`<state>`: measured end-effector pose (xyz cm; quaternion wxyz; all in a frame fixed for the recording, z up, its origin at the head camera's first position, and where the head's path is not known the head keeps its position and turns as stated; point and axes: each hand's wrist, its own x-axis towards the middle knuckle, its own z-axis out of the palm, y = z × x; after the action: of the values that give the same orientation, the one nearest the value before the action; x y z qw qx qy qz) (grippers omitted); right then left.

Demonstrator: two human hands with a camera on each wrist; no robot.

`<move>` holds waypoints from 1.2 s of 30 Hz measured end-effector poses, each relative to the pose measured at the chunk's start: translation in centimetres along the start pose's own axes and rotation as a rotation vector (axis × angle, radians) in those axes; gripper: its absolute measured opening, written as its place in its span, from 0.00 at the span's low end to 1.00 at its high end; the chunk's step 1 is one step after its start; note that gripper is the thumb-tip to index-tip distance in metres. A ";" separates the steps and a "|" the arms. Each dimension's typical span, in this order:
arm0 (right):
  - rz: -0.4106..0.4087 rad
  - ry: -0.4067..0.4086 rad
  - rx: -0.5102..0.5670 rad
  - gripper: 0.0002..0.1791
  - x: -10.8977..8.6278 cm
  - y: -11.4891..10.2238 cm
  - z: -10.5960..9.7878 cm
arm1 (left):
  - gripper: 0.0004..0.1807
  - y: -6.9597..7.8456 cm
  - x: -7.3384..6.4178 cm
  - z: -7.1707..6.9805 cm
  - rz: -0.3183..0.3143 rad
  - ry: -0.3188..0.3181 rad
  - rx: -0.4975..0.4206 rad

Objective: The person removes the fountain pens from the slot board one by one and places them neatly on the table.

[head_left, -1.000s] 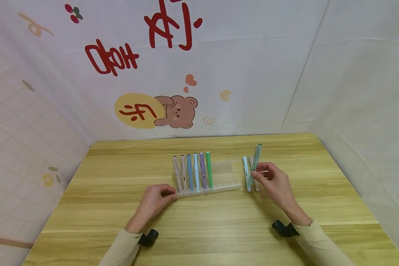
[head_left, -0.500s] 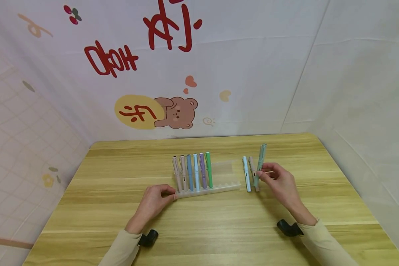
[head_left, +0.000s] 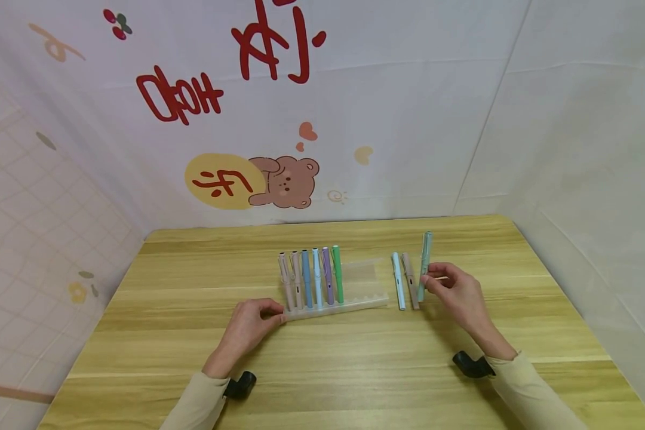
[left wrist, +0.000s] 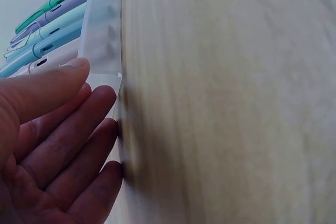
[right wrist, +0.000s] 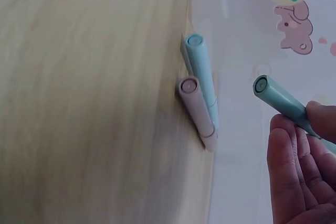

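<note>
Pale green plastic, the pen (head_left: 427, 249) in the right hand (head_left: 457, 295) is pinched between thumb and fingers around its lower half, standing nearly upright with a slight tilt; whether its lower tip touches the surface (head_left: 333, 364) I cannot tell. Such a light grip would make the pen easy to turn or set down. Just beside it lie a light blue pen (head_left: 398, 280) and a brownish pink pen (head_left: 410, 280), near each other and pointing roughly the same way, which probably keeps each within easy reach.

The left hand (head_left: 249, 325) holds the near left corner of the clear holder (head_left: 366, 303) between thumb and fingers, likely to stop the light plastic from sliding. Six pens (head_left: 318, 278) stand in a row there, two dusty pink, then blue, light blue, purple and green, their lower ends at the notched ledge, presumably so the notches space them apart. More notches show to the right of the green one.

The surface has a yellowish wood grain. Behind it hangs a whitish wall cloth (head_left: 408, 95) printed with red characters, hearts and a brown bear (head_left: 287, 182) beside a yellow oval; pale grid lines run along the left side.
</note>
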<state>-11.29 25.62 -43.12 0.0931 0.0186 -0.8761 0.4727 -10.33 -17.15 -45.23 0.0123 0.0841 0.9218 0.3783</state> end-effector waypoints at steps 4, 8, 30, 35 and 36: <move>0.010 -0.007 -0.047 0.18 0.2 0.4 -0.2 | 0.04 0.0 0.0 0.1 0.001 0.001 0.002; 0.021 -0.016 -0.074 0.18 0.4 0.7 -0.4 | 0.04 0.0 -0.1 0.1 -0.002 0.000 0.000; 0.091 -0.141 -0.156 0.19 1.5 2.2 -0.8 | 0.04 0.0 -0.1 0.1 0.009 0.019 0.002; 0.122 -0.167 -0.163 0.18 1.8 2.1 -0.7 | 0.04 0.0 -0.1 0.1 0.013 0.018 0.005; 0.129 -0.175 -0.154 0.18 1.9 2.0 -0.7 | 0.04 0.0 -0.1 0.0 0.015 0.017 0.005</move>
<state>-13.27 27.41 -44.11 -0.0130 -0.0039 -0.9139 0.4057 -10.21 -17.15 -45.27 0.0017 0.0877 0.9221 0.3768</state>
